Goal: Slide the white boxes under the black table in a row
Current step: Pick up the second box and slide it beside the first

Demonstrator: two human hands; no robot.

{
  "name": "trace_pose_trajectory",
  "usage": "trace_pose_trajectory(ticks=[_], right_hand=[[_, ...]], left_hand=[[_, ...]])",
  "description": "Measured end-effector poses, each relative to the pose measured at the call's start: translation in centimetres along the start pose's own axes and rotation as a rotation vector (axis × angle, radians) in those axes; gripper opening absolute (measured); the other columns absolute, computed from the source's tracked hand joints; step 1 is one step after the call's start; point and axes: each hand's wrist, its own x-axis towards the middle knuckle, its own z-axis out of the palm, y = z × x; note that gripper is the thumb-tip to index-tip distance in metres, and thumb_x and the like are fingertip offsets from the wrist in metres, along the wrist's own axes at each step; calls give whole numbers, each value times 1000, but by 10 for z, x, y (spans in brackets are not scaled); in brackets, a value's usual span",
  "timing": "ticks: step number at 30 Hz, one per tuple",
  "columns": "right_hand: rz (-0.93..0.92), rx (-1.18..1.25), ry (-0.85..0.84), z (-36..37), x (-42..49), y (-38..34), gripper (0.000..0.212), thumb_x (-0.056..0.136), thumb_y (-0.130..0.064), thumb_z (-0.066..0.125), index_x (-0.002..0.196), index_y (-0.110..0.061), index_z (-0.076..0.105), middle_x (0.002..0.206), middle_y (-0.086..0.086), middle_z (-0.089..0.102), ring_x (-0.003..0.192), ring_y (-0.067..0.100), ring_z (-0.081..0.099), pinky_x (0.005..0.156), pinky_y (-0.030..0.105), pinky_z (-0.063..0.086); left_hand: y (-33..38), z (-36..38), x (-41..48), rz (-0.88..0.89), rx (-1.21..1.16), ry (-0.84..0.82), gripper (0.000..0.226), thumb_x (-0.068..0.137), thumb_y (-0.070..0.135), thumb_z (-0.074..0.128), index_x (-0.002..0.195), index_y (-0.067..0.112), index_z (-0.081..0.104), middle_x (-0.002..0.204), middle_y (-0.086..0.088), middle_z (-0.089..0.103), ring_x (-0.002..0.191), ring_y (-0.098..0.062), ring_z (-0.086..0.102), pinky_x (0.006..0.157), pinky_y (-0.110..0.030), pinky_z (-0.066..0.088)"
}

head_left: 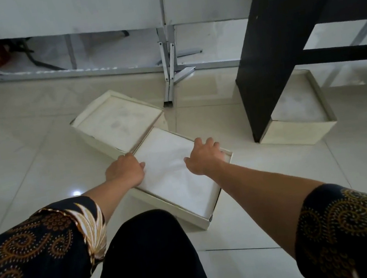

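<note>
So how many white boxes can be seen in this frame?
3. One box lies between the left hand and right hand; a second touches its far end; a third sits behind the black table leg. More may hide under the table.

Glossy pale floor tiles (pixel 23 149) fill the frame, with a bright light glint (pixel 76 193) at lower left. White partition panels (pixel 75 9) on metal feet (pixel 169 78) cross the top.

Soft, even indoor light, moderately dim. Glossy floor tiles (pixel 35 148) mirror pale panels; 1 small bright glare spot (pixel 76 193) near left forearm. Shadows faint, diffuse. Wide-angle bending at edges. Patterned sleeves (pixel 35 256) slightly soft; centre reasonably sharp.
</note>
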Motion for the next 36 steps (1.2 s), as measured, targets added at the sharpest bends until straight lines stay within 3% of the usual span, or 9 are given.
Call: trace_pose_trajectory(ticks=[10,13,17,20,22,26,28,31,36], right_hand=[[139,-162,163,44,-18,27,56,86,-33,52,137,-18,37,152,20,17,139,40,15,113,61,14],[134,-110,163,53,-20,38,55,94,-45,48,139,-17,36,157,22,10,145,38,7,114,57,20],[135,32,165,55,-21,40,53,97,-43,49,139,-15,35,161,24,1,149,37,3,111,45,32],[162,148,175,53,-23,39,55,96,-38,53,140,-15,30,160,23,-1,146,37,12,107,43,39],[231,298,161,50,-25,39,68,95,-33,58,147,-16,18,161,20,-3,140,37,29,102,41,45],[437,590,102,50,-28,43,93,94,-38,62,157,-14,-3,156,18,20,116,40,59,94,43,46],[507,702,82,54,-29,47,93,92,-46,63,156,-14,3,147,17,37,119,41,57,96,44,44],[550,833,51,63,-29,57,76,87,-58,62,141,-15,29,132,15,55,117,39,57,93,44,47],[568,1070,-1,77,-27,71,90,79,-74,58,151,-27,31,137,5,57,120,32,57,99,44,50]], left_hand=[[-14,34,17,-56,33,-13,69,96,57,16,135,5,40,135,-21,46,122,-36,45,97,-45,37],[-18,52,18,-70,-97,1,65,96,56,16,131,5,37,129,-21,52,115,-38,52,89,-46,41],[-19,58,20,-66,-129,25,65,95,58,17,130,6,34,126,-22,53,111,-38,53,84,-44,41],[-20,60,18,-70,-102,22,64,96,57,18,131,5,33,126,-22,53,110,-38,53,82,-43,39],[-19,62,18,-70,-100,12,65,95,57,19,132,5,33,127,-21,54,111,-38,54,82,-43,40],[-19,57,29,-107,-139,-12,69,94,61,23,131,4,36,127,-21,55,111,-39,55,77,-41,39],[-17,51,38,-130,-182,-31,79,92,65,24,135,0,39,134,-23,52,118,-40,52,85,-42,41],[-8,46,54,-132,-285,-94,86,92,66,18,137,-4,43,140,-27,47,127,-41,46,100,-43,39],[-12,48,74,-153,-546,-150,88,88,70,32,139,-1,43,145,-23,44,132,-37,42,107,-38,35]])
